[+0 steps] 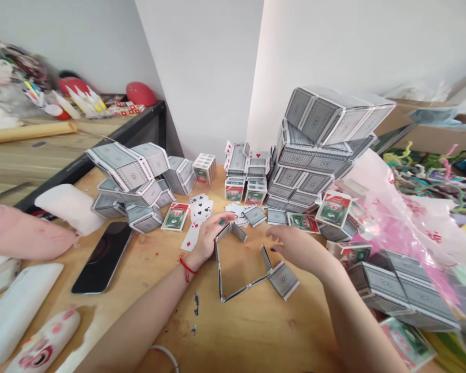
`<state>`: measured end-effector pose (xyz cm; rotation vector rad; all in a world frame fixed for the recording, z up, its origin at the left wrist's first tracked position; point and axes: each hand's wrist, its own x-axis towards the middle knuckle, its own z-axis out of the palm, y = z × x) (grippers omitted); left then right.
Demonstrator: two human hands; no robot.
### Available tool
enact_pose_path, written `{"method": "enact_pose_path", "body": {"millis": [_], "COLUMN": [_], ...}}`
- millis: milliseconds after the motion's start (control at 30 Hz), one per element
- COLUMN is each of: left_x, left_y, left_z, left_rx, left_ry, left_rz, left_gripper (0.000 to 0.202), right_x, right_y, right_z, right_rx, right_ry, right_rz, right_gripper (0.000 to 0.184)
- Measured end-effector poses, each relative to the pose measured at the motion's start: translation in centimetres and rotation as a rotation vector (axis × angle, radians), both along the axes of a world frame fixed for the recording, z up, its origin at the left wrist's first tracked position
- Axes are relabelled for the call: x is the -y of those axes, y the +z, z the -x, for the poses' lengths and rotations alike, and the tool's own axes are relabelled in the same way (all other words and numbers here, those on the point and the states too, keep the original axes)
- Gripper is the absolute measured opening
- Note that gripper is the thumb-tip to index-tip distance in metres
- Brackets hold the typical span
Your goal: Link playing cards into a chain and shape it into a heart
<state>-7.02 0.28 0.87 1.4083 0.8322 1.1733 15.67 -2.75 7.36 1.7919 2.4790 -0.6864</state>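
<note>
Left grip [205, 237], pinch unclear, touches card frame [239, 232] toward far edge of table [252, 331]; spread right grip [300, 248] flanks its gap.

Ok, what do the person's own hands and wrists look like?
The left hand has a thin red cord bracelet with loose ends at its wrist. The right hand shows a dark fingernail. No sleeves or gloves are visible.
</note>
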Motion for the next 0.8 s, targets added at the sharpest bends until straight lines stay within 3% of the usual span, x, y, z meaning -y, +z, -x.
{"method": "enact_pose_path", "body": {"millis": [133, 333, 467, 800], "left_x": [0.3, 0.3, 0.3, 0.5], "left_y": [0.4, -0.1, -0.2, 0.1], "left_z": [0.2, 0.1, 0.1, 0.1], "left_rx": [-0.114, -0.214, -0.243, -0.277], "left_ry": [-0.134, -0.051, -0.043, -0.023], "left_rz": [-0.051, -0.043, -0.044, -0.043], "left_gripper": [0.045, 0.042, 0.039, 0.042], "right_x": [-3.1, -5.6, -6.0, -7.0], "right_y": [-0.7, -2.6, -2.7, -2.5], "right_z": [2.6, 4.9, 5.2, 4.3], "right_rx": [-0.152, 0.078, 0.148, 0.059], "right_ry": [0.088, 0.235, 0.280, 0.237], "right_rz": [-0.164, -0.236, -0.306, -0.349], "right_gripper": [0.028, 0.034, 0.035, 0.048]}}
